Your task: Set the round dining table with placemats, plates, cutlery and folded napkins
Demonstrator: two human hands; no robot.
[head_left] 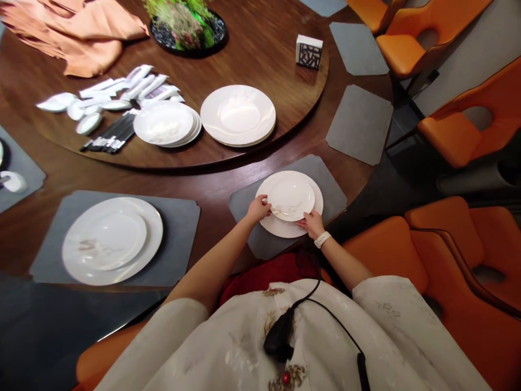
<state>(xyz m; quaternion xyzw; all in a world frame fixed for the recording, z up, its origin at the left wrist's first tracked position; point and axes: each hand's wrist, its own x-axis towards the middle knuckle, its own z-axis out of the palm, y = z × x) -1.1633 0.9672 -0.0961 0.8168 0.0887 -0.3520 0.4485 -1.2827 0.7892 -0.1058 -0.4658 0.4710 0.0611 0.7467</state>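
Both my hands hold a small white plate (pixel 291 194) by its rim, over a larger white plate (pixel 280 227) on a grey placemat (pixel 329 182). My left hand (pixel 259 208) pinches the small plate's left edge. On its lower right edge my right hand (pixel 312 224) closes, thumb on top and fingers beneath. Whether the small plate touches the large one I cannot tell. To the left, another small plate (pixel 118 239) rests on a large plate (pixel 152 252), both on a second grey placemat (pixel 183 222).
On the round wooden turntable (pixel 280 54) are stacked small plates (pixel 165 124), large plates (pixel 238 114), white spoons (pixel 89 123), black chopsticks (pixel 112 133), orange cloths (pixel 93 32), a planter (pixel 187 32) and a napkin holder (pixel 309 52). Orange chairs (pixel 386 250) stand close on the right.
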